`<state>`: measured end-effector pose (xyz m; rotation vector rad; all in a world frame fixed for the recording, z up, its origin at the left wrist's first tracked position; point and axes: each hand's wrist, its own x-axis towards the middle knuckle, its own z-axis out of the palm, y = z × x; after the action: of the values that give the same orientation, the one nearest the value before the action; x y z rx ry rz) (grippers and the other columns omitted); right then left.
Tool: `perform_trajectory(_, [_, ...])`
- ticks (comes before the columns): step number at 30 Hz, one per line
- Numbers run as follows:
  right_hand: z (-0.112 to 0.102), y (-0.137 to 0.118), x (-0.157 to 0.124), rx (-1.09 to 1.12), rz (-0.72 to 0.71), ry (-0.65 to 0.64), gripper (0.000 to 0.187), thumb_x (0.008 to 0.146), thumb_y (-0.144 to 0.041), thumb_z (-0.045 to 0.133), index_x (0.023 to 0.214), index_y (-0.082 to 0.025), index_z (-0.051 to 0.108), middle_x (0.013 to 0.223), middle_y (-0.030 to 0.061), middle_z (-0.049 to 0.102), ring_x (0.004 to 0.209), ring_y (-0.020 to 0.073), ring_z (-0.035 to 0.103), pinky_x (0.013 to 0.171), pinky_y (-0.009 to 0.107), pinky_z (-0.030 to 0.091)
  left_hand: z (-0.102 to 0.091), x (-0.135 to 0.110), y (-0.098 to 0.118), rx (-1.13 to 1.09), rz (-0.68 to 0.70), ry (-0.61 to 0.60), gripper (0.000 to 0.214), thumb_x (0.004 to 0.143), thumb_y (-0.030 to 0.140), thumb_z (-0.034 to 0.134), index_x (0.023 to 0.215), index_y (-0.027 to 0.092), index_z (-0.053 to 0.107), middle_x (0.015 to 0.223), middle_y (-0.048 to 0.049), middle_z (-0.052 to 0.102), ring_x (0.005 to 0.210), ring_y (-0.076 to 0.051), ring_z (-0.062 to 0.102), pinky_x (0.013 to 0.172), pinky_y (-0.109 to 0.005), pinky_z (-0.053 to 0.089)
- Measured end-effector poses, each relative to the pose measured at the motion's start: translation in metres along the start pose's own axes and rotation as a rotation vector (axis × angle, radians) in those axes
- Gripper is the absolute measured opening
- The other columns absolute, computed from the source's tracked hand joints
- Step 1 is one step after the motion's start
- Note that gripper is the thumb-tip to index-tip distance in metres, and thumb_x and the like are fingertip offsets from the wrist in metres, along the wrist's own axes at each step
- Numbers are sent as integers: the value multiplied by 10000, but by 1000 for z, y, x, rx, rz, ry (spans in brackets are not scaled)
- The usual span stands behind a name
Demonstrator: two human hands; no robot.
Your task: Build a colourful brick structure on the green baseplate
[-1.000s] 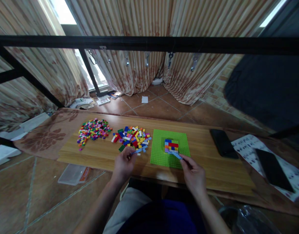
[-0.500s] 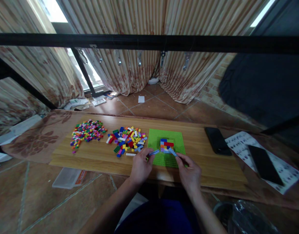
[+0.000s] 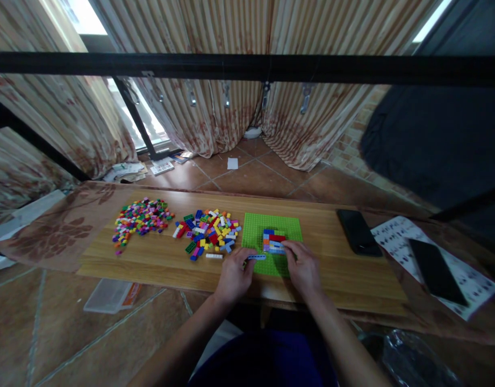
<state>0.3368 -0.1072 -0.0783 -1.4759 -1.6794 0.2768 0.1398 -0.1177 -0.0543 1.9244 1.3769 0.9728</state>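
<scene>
A green studded baseplate lies on the wooden board, bearing a small block structure of blue, red, orange and light blue toy bricks. My left hand is closed on a long light blue brick, held level over the plate's front left part. A bit of yellow-green shows by its fingers, too small to name. My right hand pinches a light blue brick at the front right of the structure; whether that brick is seated cannot be seen. A white brick lies left of my left hand.
Left of the plate is a pile of mixed bricks; farther left, a pile of smaller pieces. A black phone rests at right, near a printed sheet with a second dark device. A black rail crosses beyond.
My right hand has moved slightly left and inward, bringing its light blue brick from a slant to level against the structure. The left hand's brick has turned from tilted to nearly level.
</scene>
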Motion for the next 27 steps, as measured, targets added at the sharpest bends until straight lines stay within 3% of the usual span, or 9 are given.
perform_trajectory(11, [5,8,6,-66,-65,22,220,916,-248,481,907,-206,697,929,77,652,895,213,595,834,378,493,2,0,-2,23,-12,-27,156,852,112,535,917,190,654,938,-41,693,927,-179,639,860,-317,503])
perform_trajectory(15, [4,8,9,-52,-67,13,215,913,-247,490,901,-203,700,908,67,643,874,201,593,821,362,489,4,0,-3,59,2,-50,219,852,130,515,1016,196,645,1009,-52,695,963,-185,640,885,-324,508])
perform_trajectory(18, [5,8,10,-53,-55,9,217,907,-256,496,895,-207,707,906,64,642,871,201,593,816,360,487,5,2,1,147,23,-173,406,846,135,482,1234,226,559,1109,-58,682,973,-191,646,878,-328,518])
perform_trajectory(21, [6,8,10,-42,-25,14,223,900,-264,498,893,-210,714,905,64,639,864,199,597,816,361,489,4,7,13,295,0,-338,603,827,131,459,1418,222,374,1133,-92,680,923,-213,668,828,-337,530])
perform_trajectory(27, [6,7,10,7,35,-1,217,882,-274,515,892,-226,727,907,62,640,848,192,604,801,353,497,10,19,42,474,-26,-547,815,752,110,497,1497,131,168,978,-141,715,891,-257,681,799,-349,521])
